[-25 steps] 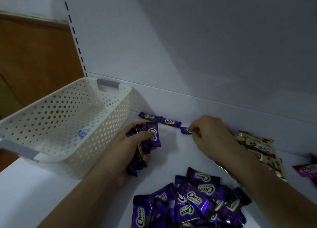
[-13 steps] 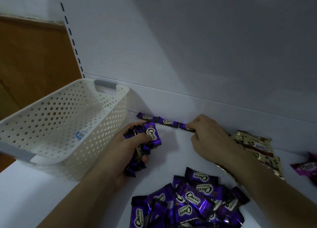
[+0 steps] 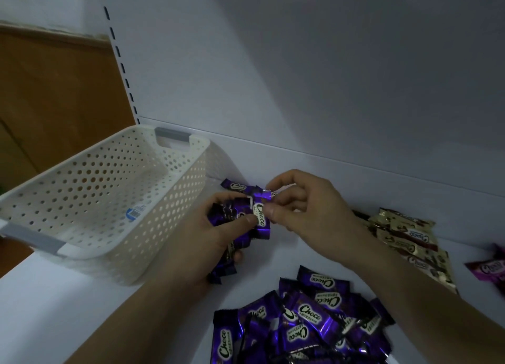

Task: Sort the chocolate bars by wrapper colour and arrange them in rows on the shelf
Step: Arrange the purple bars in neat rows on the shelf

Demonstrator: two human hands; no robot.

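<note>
**Hazards.**
- The left hand [image 3: 218,240] grips a loose bunch of purple foil-wrapped chocolate bars [image 3: 232,218]. The right hand [image 3: 308,213] pinches the top purple bar [image 3: 261,218] of that bunch between thumb and forefinger. Slick wrappers may let a neighbouring bar slide out with it and drop onto the white shelf [image 3: 82,309].
- The right wrist lies close to the gold-wrapped bars [image 3: 404,235]. A sweep back could push them into the purple heap [image 3: 308,322] and mix the colours.
- The started row [image 3: 235,186] lies along the back wall, just behind both hands, and is likely to be nudged crooked.

**Count.**
- Purple, row: one plainly seen, the rest hidden by the hands.
- Purple, in the left hand: several, number cannot be told.
- Purple, heap: about eight labels legible, more beneath.
- Gold: at least four, overlapping.
- Magenta-wrapped bar [image 3: 489,270]: one, at the right edge.
- White perforated plastic basket [image 3: 95,188], grey handles: one, no bars seen inside.
</note>
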